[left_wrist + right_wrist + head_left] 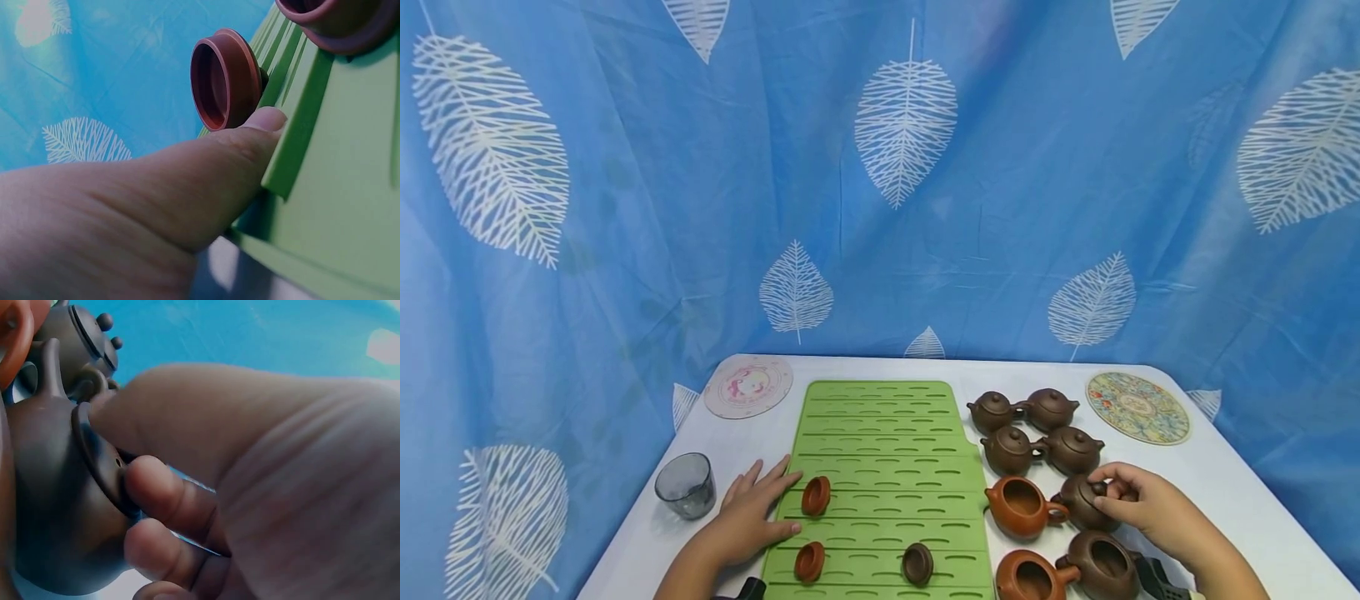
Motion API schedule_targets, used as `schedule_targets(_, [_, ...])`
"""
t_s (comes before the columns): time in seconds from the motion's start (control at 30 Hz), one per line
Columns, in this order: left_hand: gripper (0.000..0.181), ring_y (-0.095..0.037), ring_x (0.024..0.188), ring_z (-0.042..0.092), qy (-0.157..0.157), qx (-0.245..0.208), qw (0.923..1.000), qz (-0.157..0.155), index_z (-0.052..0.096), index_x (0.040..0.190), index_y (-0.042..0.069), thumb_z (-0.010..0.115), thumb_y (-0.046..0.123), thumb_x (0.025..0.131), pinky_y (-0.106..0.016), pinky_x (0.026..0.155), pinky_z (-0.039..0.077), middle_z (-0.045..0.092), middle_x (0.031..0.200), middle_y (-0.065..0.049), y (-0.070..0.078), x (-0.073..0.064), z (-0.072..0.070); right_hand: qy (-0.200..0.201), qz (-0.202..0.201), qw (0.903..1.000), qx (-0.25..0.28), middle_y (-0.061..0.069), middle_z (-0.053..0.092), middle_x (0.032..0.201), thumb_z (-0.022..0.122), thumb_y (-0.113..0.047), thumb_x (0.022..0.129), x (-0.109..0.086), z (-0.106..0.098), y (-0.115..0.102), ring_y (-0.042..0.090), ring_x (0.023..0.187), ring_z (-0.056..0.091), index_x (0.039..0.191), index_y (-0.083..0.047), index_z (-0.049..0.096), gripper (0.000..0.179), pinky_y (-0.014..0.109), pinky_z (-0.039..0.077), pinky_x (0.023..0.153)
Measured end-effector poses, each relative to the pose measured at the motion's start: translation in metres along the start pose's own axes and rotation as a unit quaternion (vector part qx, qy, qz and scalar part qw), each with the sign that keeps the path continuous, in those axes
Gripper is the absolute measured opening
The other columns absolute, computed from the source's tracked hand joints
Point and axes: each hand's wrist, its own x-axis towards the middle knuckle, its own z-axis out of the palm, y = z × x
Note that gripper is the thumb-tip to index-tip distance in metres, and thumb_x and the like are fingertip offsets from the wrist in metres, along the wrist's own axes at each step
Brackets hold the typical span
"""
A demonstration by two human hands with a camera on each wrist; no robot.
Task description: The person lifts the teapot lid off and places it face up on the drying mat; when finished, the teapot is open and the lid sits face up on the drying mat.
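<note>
At the right of the white counter (1217, 483), a round dark brown clay teapot (1077, 512) is topped by a small round dark brown lid (105, 456), on which the grip of the right hand (1142, 504) is clamped. The left edge of a flat green ridged mat (880, 454) is touched by the left hand (748, 517), whose grip is apart, the fingers spread. On the mat, two round reddish-brown lids (815, 497) are set at the left and another dark brown lid (917, 564) at the near right

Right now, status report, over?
Left hand resting on ribbed green mat. Right hand gripping round brown lid atop squat brown teapot. Lidless reddish teapot close alongside.
</note>
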Motion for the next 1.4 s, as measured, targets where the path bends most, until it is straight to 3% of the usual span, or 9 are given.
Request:
schedule_targets(0.3, [0.082, -0.056, 0.157, 0.008, 0.009, -0.009, 0.9999, 0.01, 0.054, 0.155, 0.02, 0.084, 0.049, 0.084, -0.076, 0.121, 0.0, 0.029, 0.172, -0.013, 0.002, -0.002, -0.002, 0.038, 0.04, 0.9974, -0.046, 0.003, 0.052, 0.081, 0.07, -0.02, 0.101, 0.003, 0.004, -0.003, 0.012, 0.063, 0.044, 0.126, -0.001, 0.064, 0.032, 0.03, 0.04, 0.055])
schedule_targets(0.53, [0.081, -0.054, 0.158, 0.006, 0.001, -0.009, 1.0, 0.0, 0.054, 0.155, 0.02, 0.085, 0.047, 0.085, -0.075, 0.122, -0.001, 0.028, 0.173, -0.01, 0.001, -0.001, 0.0, 0.045, 0.035, 0.9959, -0.071, 0.002, 0.052, 0.083, 0.068, -0.021, 0.103, 0.002, 0.004, -0.001, 0.01, 0.069, 0.047, 0.121, -0.004, 0.065, 0.025, 0.028, 0.04, 0.061])
schedule_targets(0.8, [0.085, -0.053, 0.158, 0.007, 0.011, -0.011, 0.9998, 0.01, 0.053, 0.156, 0.023, 0.081, 0.058, 0.084, -0.075, 0.121, 0.0, 0.028, 0.173, -0.01, 0.0, -0.003, 0.001, 0.038, 0.03, 0.996, -0.075, 0.003, 0.051, 0.089, 0.063, -0.024, 0.106, 0.002, 0.003, 0.0, 0.01, 0.075, 0.047, 0.122, -0.006, 0.061, 0.024, 0.028, 0.039, 0.064])
schedule_targets(0.93, [0.082, -0.054, 0.158, 0.006, 0.005, -0.01, 0.9999, 0.002, 0.053, 0.156, 0.022, 0.084, 0.049, 0.085, -0.075, 0.121, -0.001, 0.028, 0.173, -0.009, 0.002, -0.003, 0.0, 0.038, 0.039, 0.9978, -0.038, 0.006, 0.055, 0.092, 0.055, -0.024, 0.111, 0.001, 0.002, 0.0, 0.014, 0.075, 0.051, 0.122, -0.002, 0.053, 0.025, 0.029, 0.044, 0.062])
schedule_targets(1.07, [0.082, -0.052, 0.159, 0.006, 0.004, -0.006, 1.0, -0.006, 0.053, 0.155, 0.022, 0.085, 0.048, 0.085, -0.073, 0.122, 0.0, 0.027, 0.174, -0.006, 0.002, -0.003, 0.001, 0.037, 0.044, 0.9975, 0.042, 0.01, 0.058, 0.095, 0.045, -0.023, 0.115, 0.0, 0.001, 0.002, 0.018, 0.071, 0.052, 0.122, 0.003, 0.045, 0.028, 0.032, 0.047, 0.058])
schedule_targets(1.2, [0.083, -0.05, 0.159, 0.007, 0.014, -0.008, 0.9999, 0.001, 0.054, 0.155, 0.022, 0.083, 0.053, 0.084, -0.072, 0.123, 0.0, 0.028, 0.173, -0.006, -0.002, -0.002, 0.003, 0.03, 0.014, 0.9943, 0.102, 0.011, 0.064, 0.099, 0.041, -0.023, 0.116, 0.001, -0.001, 0.009, 0.018, 0.065, 0.05, 0.122, 0.007, 0.045, 0.031, 0.034, 0.046, 0.057])
schedule_targets(1.3, [0.084, -0.051, 0.159, 0.009, 0.018, -0.007, 0.9998, 0.007, 0.054, 0.155, 0.023, 0.082, 0.056, 0.084, -0.073, 0.122, 0.001, 0.028, 0.173, -0.007, -0.003, -0.001, 0.003, 0.024, -0.013, 0.9886, 0.148, 0.008, 0.065, 0.093, 0.044, -0.021, 0.115, 0.002, -0.001, 0.018, 0.019, 0.062, 0.048, 0.123, 0.007, 0.045, 0.029, 0.041, 0.041, 0.055])
schedule_targets(1.4, [0.084, -0.053, 0.158, 0.008, 0.018, -0.007, 0.9997, 0.015, 0.054, 0.155, 0.023, 0.081, 0.057, 0.084, -0.075, 0.121, 0.0, 0.029, 0.173, -0.009, -0.003, -0.002, 0.002, 0.01, -0.039, 0.9744, 0.221, 0.003, 0.062, 0.087, 0.045, -0.016, 0.114, 0.002, -0.001, 0.026, 0.018, 0.061, 0.047, 0.121, 0.002, 0.05, 0.019, 0.047, 0.03, 0.057])
